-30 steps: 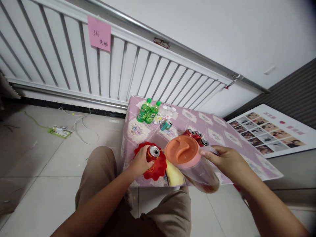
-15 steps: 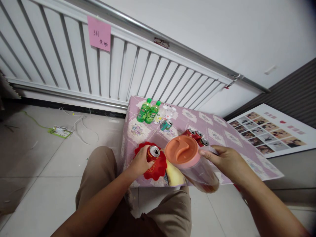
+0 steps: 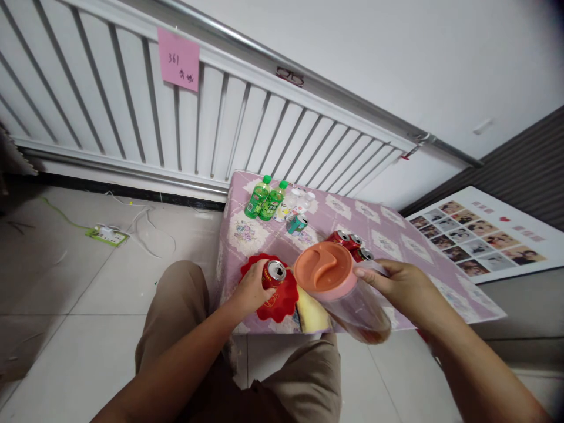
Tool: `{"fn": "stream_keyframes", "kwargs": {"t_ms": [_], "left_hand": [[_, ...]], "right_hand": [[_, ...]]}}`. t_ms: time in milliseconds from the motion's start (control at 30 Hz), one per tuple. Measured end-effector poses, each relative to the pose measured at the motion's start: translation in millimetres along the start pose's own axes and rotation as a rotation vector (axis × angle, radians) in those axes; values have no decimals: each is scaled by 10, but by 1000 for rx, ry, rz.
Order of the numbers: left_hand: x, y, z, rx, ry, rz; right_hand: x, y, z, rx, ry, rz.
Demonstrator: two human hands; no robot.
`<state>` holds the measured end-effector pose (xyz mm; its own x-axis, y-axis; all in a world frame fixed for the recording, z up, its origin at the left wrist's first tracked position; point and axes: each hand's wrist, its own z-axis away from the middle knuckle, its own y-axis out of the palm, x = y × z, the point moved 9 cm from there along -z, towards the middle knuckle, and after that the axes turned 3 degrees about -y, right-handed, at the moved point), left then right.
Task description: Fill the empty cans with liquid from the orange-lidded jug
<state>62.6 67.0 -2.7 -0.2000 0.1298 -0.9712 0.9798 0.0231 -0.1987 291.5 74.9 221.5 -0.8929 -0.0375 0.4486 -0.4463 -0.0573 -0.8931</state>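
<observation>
My left hand is closed round a red drink can, its opened top facing up. Below the can lies a red scalloped plate. In my right hand is the handle of a clear plastic pitcher with an orange lid. The pitcher is tilted toward the can, its lid close to the can's rim, and some brown liquid shows at its bottom end. A thin stream seems to run between lid and can. A yellow cloth lies partly under the pitcher.
On the table's patterned cloth stand two green bottles, small white bottles, a teal can and several red cans. A radiator runs behind. A photo board leans at right; a power strip lies on the floor.
Almost nothing differs. Both hands keep the can and the tilted pitcher in the same places; the view has shifted very slightly.
</observation>
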Motion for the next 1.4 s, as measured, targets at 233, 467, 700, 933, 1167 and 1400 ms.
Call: {"fn": "stream_keyframes", "kwargs": {"t_ms": [233, 467, 700, 933, 1167, 1400], "left_hand": [[-10, -14, 11, -8, -14, 9], [1, -1, 7, 1, -5, -17], [7, 13, 3, 16, 1, -38], [-7, 7, 4, 12, -8, -26], [-20, -1, 7, 6, 7, -18], [-20, 0, 11, 4, -5, -15]], "right_hand": [[54, 6, 10, 2, -7, -14], [3, 17, 7, 15, 23, -14], [-4, 16, 4, 7, 15, 1], [-8, 19, 4, 8, 32, -1], [-62, 39, -16, 23, 24, -9], [-96, 59, -35, 23, 11, 16]]}}
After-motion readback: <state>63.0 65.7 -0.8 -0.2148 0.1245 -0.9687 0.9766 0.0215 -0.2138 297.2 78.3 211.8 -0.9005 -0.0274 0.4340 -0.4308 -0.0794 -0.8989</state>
